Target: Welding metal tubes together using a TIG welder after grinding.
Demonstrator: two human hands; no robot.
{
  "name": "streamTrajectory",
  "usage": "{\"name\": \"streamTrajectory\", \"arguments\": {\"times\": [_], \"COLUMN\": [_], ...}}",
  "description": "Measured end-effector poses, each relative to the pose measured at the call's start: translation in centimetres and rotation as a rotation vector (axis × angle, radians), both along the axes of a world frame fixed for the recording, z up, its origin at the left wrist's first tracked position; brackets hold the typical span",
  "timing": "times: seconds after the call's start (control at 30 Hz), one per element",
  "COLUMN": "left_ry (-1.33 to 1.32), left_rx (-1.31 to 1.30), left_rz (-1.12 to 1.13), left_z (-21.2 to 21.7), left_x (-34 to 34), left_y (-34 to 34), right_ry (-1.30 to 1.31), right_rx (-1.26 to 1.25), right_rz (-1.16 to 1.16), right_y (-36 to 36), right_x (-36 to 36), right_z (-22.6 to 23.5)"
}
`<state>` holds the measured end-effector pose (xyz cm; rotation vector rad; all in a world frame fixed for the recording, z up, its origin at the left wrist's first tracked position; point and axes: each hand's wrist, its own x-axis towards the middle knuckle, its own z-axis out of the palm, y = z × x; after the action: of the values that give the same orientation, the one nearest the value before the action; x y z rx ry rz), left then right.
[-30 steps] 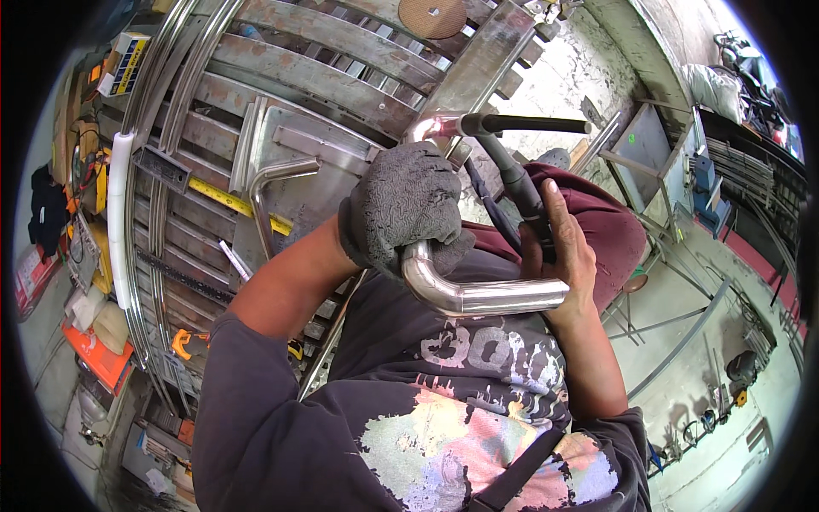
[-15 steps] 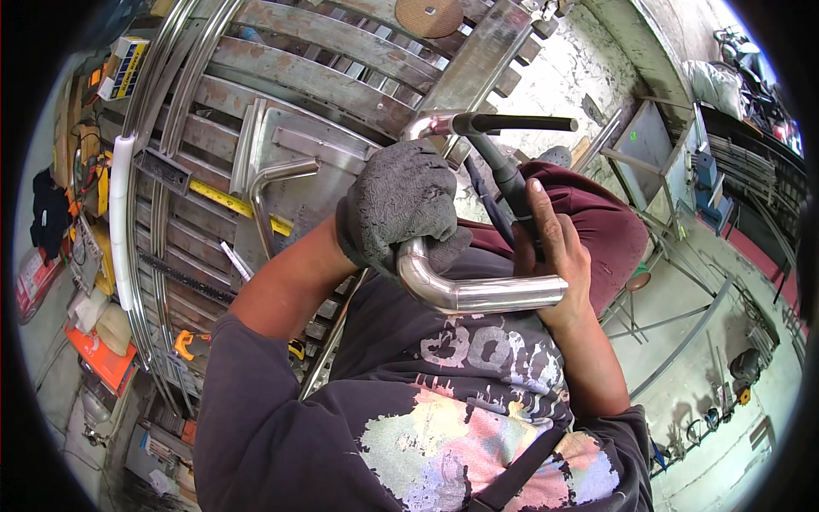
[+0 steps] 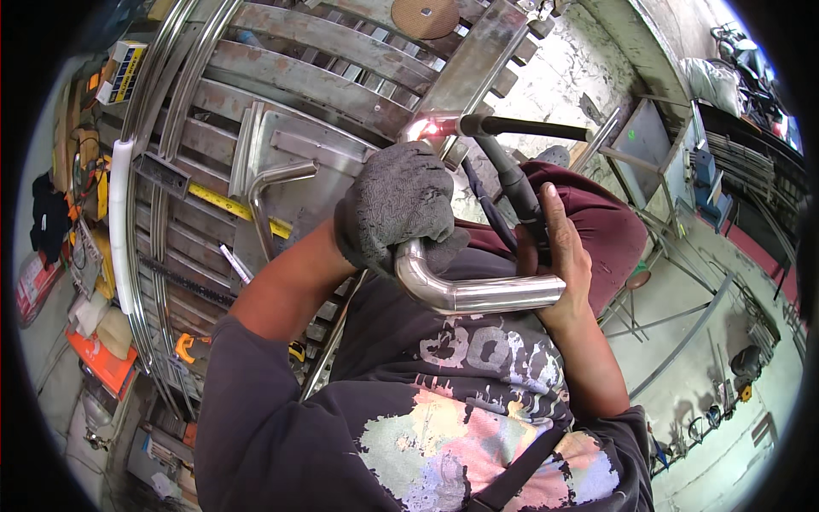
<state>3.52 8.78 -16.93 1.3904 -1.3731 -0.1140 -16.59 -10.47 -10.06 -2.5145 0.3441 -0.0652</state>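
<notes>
In the head view, I see the gloved left hand (image 3: pixel 403 205) wrapped around a bent steel pipe (image 3: pixel 503 295) before the torso (image 3: pixel 461 384); the bare right hand (image 3: pixel 563 260) curls around a torch (image 3: pixel 514 181), tip at a glowing spot (image 3: pixel 424 128). Steady wrists and an even gap should help.
</notes>
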Motion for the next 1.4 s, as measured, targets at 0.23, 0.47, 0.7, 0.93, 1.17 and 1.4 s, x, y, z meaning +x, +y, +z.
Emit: {"name": "streamTrajectory", "arguments": {"times": [0.23,0.47,0.7,0.93,1.17,1.4], "left_ry": [-0.037,-0.256,-0.186,0.339,1.146,1.585], "left_rx": [0.018,0.13,0.321,0.539,0.37,0.285], "left_rz": [-0.021,-0.035,0.362,0.312,-0.016,-0.15], "left_z": [0.1,-0.3,0.7,2.1,1.7,4.1], "left_x": [-0.4,-2.5,-4.7,-5.0,-2.8,-2.0], "left_y": [-0.4,0.6,1.5,3.1,6.3,6.7], "right_ry": [-0.137,-0.177,-0.207,-0.27,-0.329,-0.434], "right_rx": [-0.025,-0.057,-0.038,0.193,0.202,0.627], "right_rz": [-0.077,-0.293,-0.623,-0.978,-1.076,-1.221], "right_y": [-0.1,-2.8,-9.2,-11.8,-14.6,-15.3], "right_x": [0.2,-1.4,-7.0,-8.3,-10.5,-11.7], "right_z": [-0.9,-0.2,-0.5,0.6,-2.2,-5.2]}}
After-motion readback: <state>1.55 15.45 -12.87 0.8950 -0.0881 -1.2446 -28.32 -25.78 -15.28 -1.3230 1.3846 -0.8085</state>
